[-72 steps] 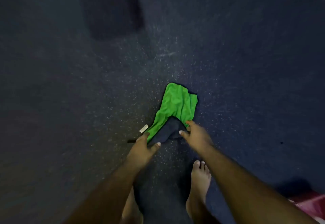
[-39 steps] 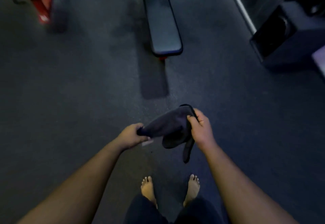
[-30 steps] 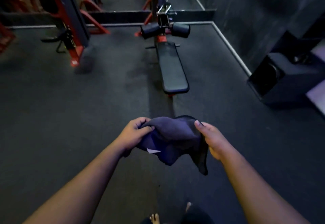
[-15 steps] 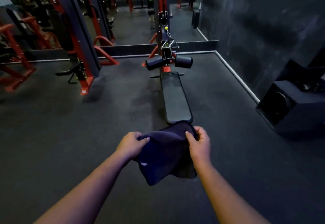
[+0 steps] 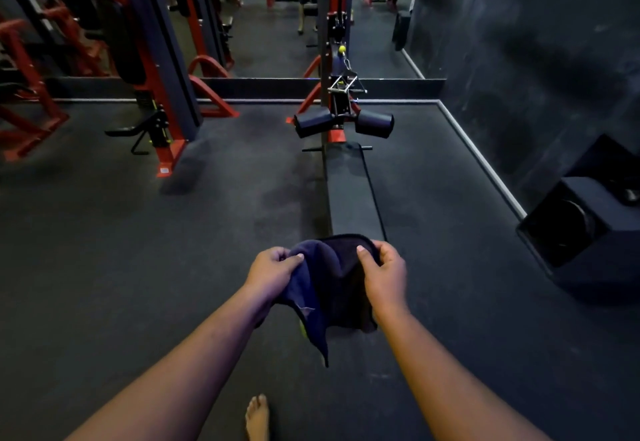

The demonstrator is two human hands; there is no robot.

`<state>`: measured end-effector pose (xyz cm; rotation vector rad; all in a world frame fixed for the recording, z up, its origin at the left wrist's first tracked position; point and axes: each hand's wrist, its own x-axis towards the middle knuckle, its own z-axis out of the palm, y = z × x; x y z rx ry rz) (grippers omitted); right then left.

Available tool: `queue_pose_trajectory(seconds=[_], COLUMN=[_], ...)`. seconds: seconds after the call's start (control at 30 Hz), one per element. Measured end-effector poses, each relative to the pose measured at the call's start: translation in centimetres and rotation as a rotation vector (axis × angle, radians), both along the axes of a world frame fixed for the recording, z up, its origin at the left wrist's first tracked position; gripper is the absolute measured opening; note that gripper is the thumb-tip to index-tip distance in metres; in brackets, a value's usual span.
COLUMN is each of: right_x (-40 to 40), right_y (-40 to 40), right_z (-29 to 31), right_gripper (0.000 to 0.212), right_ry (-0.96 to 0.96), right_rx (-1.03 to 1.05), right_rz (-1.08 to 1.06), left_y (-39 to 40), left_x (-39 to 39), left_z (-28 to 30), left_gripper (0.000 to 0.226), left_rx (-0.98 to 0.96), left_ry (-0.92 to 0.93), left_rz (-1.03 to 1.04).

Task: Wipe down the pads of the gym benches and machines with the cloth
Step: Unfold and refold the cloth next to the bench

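Both hands hold the dark cloth (image 5: 330,288) out in front of the person: the left hand (image 5: 273,272) pinches its left edge, the right hand (image 5: 384,272) curls around its right edge. The cloth sags between them, hiding the near end of the bench pad (image 5: 351,191) just beyond the hands. A sliver of green (image 5: 303,329) shows under the cloth, perhaps its other side. Farther off sit two roller pads (image 5: 374,123). One bare foot (image 5: 258,418) is cut off below.

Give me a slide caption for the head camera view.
Both hands, left and right, hold a dark cloth before a long bench pad.
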<state>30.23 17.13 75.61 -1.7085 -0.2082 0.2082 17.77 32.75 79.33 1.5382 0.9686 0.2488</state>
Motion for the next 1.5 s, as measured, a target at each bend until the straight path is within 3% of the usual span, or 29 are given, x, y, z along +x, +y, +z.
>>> queue_pose_trajectory(seconds=[0.03,0.13,0.2,0.27,0.37,0.5,0.57,0.63,0.8,0.93,1.03,1.13,1.23,1.33,1.4,1.5], right_x=[0.6,2.3,3.1,3.9,4.1,3.2,2.9,3.6,8.4,14.6,19.2,23.1,26.4,29.6,30.9,32.9], right_y=[0.7,4.5,7.6,10.5,14.6,19.5,21.1,22.1,22.7,23.2,24.1,26.0,28.0,29.5,30.3,32.2], right_z=[0.1,-0.1,-0.3,0.0,0.3,0.4,0.1,-0.3,-0.5,-2.2,-2.7,-1.3,0.0,1.0,1.9,3.1], right_gripper=[0.007,0.017,0.017,0.016,0.018,0.028,0.027,0.013,0.021,0.028,0.065,0.041,0.019,0.016,0.016,0.015], right_ry=[-0.019,0.044,0.094,0.031,-0.123,-0.270,-0.316,-0.317,-0.208,-0.140,-0.018,0.088,-0.028,-0.094,-0.158,-0.278], right_rx=[-0.023,-0.216,-0.288,-0.250,-0.196,-0.160,-0.177,-0.170,-0.083,0.015,0.017,0.108,0.084,0.092,0.057,-0.026], right_rz=[-0.041,-0.067,-0.059,-0.076,-0.027,0.123,0.180,0.216,0.448,0.149,0.271,0.443,0.391,0.335,0.298,0.218], left_y=[1.3,5.4,8.6,11.8,15.5,17.4,18.1,18.8,21.9,25.1,27.6,30.7,34.0,36.2,36.9,38.4], left_x=[0.5,1.5,2.5,3.9,6.1,8.5,9.5,10.4,14.3,19.4,23.8,28.1,31.5,34.1,35.3,37.8], left_z=[-0.3,-0.3,-0.2,-0.5,-1.2,-1.4,-1.1,-0.6,-0.7,0.1,1.9,3.5,3.6,2.6,2.0,0.9], left_gripper=[0.013,0.012,0.023,0.036,0.045,0.030,0.030,0.036,0.028,0.010,0.016,0.035,0.048,0.052,0.045,0.028], left_rx=[0.100,0.682,0.857,0.765,0.359,-0.049,-0.127,-0.180,-0.168,0.006,0.275,0.749,1.079,1.349,1.410,1.168], left_ry=[0.040,0.377,0.478,0.443,0.162,-0.135,-0.162,-0.177,-0.214,-0.118,-0.054,0.036,0.117,0.102,0.020,-0.190], left_rz=[-0.013,-0.170,-0.217,-0.261,-0.324,-0.267,-0.252,-0.294,-0.435,-0.621,-0.762,-0.856,-0.928,-0.936,-0.841,-0.611])
